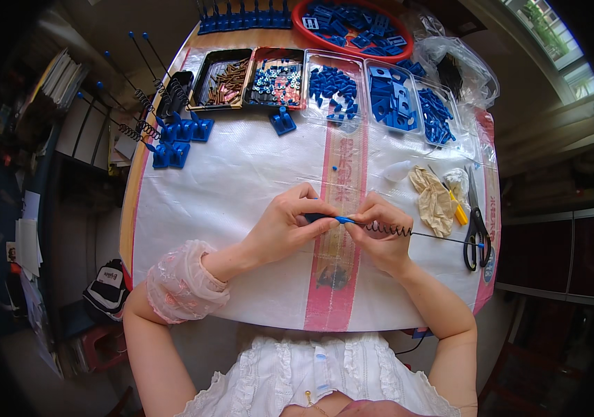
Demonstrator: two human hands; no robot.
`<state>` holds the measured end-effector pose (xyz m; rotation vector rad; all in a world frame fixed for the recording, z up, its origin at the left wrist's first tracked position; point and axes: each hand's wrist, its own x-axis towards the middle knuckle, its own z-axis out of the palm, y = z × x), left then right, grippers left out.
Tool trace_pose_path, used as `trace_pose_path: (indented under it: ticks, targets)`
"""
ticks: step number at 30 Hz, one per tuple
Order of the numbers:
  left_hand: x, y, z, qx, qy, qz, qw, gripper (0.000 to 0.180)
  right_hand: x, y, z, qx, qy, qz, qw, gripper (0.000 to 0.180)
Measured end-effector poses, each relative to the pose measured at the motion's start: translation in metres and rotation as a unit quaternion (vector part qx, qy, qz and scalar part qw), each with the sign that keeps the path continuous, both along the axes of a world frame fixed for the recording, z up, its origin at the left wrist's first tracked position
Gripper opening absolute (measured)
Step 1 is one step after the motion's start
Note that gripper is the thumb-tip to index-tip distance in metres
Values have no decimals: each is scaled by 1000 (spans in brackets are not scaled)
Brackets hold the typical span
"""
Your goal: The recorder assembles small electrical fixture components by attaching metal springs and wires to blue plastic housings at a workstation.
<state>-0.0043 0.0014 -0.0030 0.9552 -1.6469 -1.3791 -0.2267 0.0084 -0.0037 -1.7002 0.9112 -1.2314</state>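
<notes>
Above the middle of the sheet-covered table, my hands meet fingertip to fingertip. My left hand [289, 221] is closed on a blue plastic part, mostly hidden by the fingers. My right hand [385, 240] pinches a blue cone-shaped tip [343, 219] where it joins a black coil spring [391, 229]. From the coil a thin straight black rod runs right and ends in a small blue bead [481, 244]. A tiny blue piece [334, 168] lies on the sheet just beyond my hands. Several blue bases with springs [182, 130] stand at the far left.
Along the back sit a tray of screws [229, 78], a tray of nuts [275, 78], see-through boxes of blue parts [335, 85] and a red basin [408, 55]. A lone blue base [282, 121] is before them. Scissors [476, 229], crumpled paper [432, 201] and a yellow-handled tool [459, 214] lie right.
</notes>
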Motion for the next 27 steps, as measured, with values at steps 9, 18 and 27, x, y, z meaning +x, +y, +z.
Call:
trace_pose_path:
  ticks: [9, 18, 27]
  targets:
    - [0, 0, 2, -21, -5, 5, 1000, 15, 0, 1, 1, 9, 4, -1, 1000, 13]
    - [-1, 1, 0, 0, 5, 9, 1000, 15, 0, 1, 2, 14, 3, 2, 1000, 14]
    - [-1, 1, 2, -12, -6, 5, 1000, 16, -1, 1, 0, 16, 0, 5, 1000, 14]
